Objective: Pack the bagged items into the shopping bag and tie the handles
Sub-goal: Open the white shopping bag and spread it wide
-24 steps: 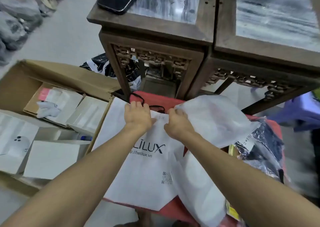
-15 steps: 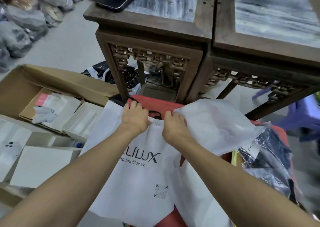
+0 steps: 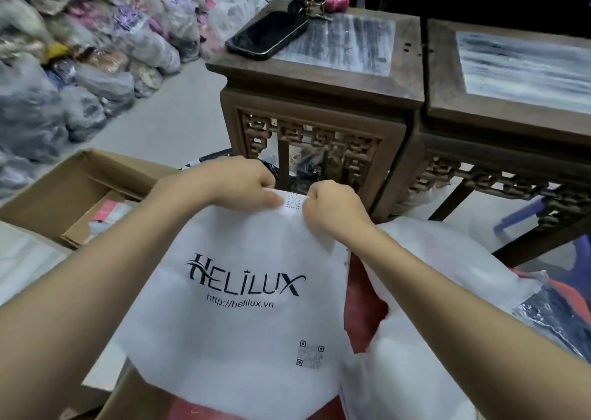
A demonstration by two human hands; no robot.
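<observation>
A white non-woven shopping bag (image 3: 243, 327) printed "HELILUX" hangs in front of me, lifted by its top edge. My left hand (image 3: 233, 183) pinches that edge on the left of a stitched square. My right hand (image 3: 332, 211) grips it on the right. A second white bag (image 3: 447, 275) lies under my right forearm over a red surface (image 3: 361, 307). A clear-bagged dark item (image 3: 556, 320) lies at the right edge.
Two carved wooden stands (image 3: 319, 99) (image 3: 511, 115) rise just beyond my hands; a black phone (image 3: 267, 37) and keys (image 3: 315, 5) lie on the left one. An open cardboard box (image 3: 73, 192) sits at left. Bagged clothes (image 3: 80, 51) pile up at far left.
Both hands have lifted the printed bag's top edge upward off the red surface, so the bag now hangs. The view has tilted up, showing more of the floor and piles.
</observation>
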